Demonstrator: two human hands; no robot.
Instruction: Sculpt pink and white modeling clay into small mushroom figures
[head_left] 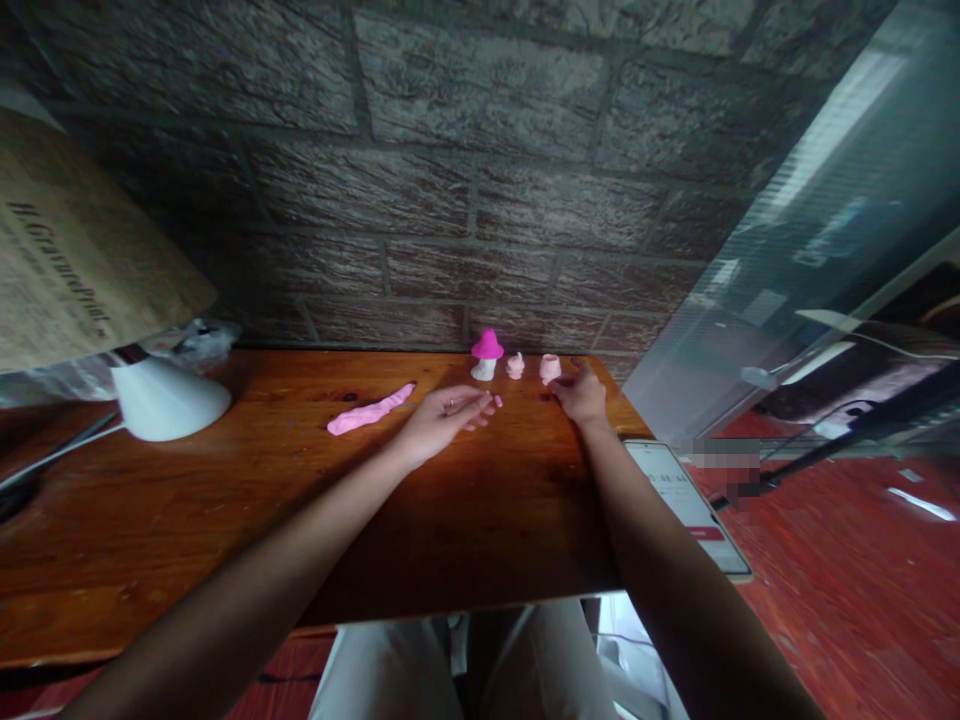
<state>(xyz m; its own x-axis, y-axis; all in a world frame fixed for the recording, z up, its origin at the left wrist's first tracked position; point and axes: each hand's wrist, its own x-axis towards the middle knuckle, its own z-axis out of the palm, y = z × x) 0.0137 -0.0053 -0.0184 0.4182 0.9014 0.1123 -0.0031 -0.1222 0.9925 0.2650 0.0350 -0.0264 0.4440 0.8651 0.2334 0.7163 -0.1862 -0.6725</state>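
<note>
My left hand [444, 420] is closed in a pinch over the middle of the table, with a small pink piece of modelling clay [498, 401] at its fingertips. My right hand [583, 395] has its fingers bent together at the lower right side of a pale pink clay cup [550, 366], touching it. Left of the cup stands a small pale pink clay figure [515, 366] with a pointed top. Beside that is a clay mushroom [487, 352] with a magenta cap and white stem. A long, rumpled pink clay strip [370, 411] lies to the left of my left hand.
The wooden table [247, 470] meets a dark brick wall [420, 190] at the back. A lamp with a white base [172, 398] and printed shade [82, 240] stands at left. A phone [686, 505] lies at the right edge. Beyond it is a glass panel [757, 240].
</note>
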